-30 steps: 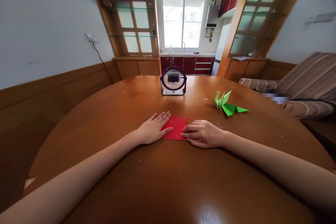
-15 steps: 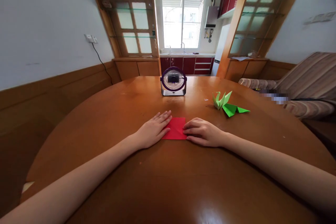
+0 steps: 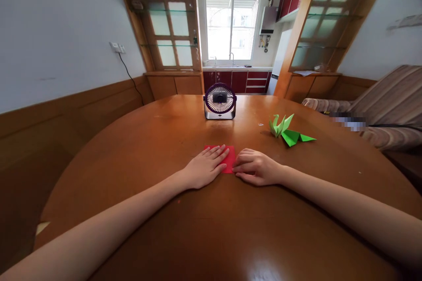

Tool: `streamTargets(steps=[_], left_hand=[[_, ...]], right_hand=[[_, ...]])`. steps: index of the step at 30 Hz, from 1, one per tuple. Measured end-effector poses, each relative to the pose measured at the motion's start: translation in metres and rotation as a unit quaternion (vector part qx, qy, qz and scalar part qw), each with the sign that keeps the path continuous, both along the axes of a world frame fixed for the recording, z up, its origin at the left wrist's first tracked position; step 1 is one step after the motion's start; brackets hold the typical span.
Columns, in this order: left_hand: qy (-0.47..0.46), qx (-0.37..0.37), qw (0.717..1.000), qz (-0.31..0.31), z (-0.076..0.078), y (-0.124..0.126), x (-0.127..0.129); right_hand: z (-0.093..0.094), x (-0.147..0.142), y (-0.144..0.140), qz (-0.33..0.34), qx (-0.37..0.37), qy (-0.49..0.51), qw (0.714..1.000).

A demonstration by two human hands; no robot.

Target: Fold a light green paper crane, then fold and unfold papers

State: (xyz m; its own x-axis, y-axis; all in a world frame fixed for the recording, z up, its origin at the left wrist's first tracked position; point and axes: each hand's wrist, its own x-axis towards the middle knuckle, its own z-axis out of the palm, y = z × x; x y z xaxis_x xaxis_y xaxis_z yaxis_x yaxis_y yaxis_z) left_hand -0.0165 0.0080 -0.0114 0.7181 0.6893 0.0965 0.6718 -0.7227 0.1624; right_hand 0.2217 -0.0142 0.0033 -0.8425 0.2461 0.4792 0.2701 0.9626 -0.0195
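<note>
A square of red origami paper [image 3: 230, 162] lies flat on the wooden table in front of me. My left hand [image 3: 205, 167] rests palm down across it, fingers outstretched, hiding most of its left part. At the lower right corner of the paper, my right hand [image 3: 256, 167] has its fingers curled and pressed together on the edge. Whatever sits under those right fingertips is partly hidden.
A small desk fan [image 3: 220, 100] stands upright beyond the paper. Right of it are a light green origami crane [image 3: 280, 126] and a darker green folded paper [image 3: 292, 137]. A striped armchair [image 3: 392, 101] stands past the right side of the round-edged table [image 3: 211, 237].
My left hand has slid right across the red paper and covers more of it. The right hand stays at the right edge, with little movement. The view has shifted slightly.
</note>
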Motion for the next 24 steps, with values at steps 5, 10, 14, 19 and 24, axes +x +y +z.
streamTargets(steps=[5,10,14,19,24], left_hand=[[0.019,-0.005,0.999,0.043,0.000,0.000,0.008],[0.009,0.015,0.997,0.072,-0.002,0.001,0.014],[0.017,0.019,0.996,0.084,-0.001,0.000,0.018],[0.061,-0.013,0.993,0.104,0.006,0.004,0.023],[0.064,-0.037,0.993,0.090,0.008,0.010,0.019]], right_hand=[[-0.001,-0.001,0.001,0.008,0.049,-0.030,0.998],[-0.004,-0.001,0.001,0.019,0.080,-0.050,0.995],[-0.002,-0.003,-0.001,0.015,0.093,-0.055,0.994],[0.001,-0.006,-0.004,0.008,0.108,-0.072,0.991],[0.001,-0.005,-0.006,0.006,0.115,-0.065,0.991]])
